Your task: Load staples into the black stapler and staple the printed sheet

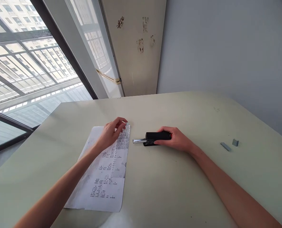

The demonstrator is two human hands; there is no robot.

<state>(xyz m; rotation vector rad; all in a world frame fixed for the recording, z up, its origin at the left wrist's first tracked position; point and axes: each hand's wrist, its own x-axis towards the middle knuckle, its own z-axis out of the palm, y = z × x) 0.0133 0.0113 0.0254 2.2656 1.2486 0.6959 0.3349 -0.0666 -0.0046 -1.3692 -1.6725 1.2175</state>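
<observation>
My right hand [176, 138] is wrapped around a black stapler [157, 136], which lies sideways on the table with its end pointing left. A silver metal rail [139, 141] sticks out of that end. My left hand [114, 129] is over the top right corner of a printed sheet of paper [107, 177]. Its thumb and fingers are drawn together, and a tiny pale bluish bit shows at the fingertips, too small to name. The hand covers part of the sheet's upper print.
Two small grey pieces, a strip [226, 146] and a shorter block [235, 142] resembling staple strips, lie to the right on the pale table [169, 190]. Behind the table stand a grey wall [221, 47] and a stained panel [136, 69]. Windows are at the left.
</observation>
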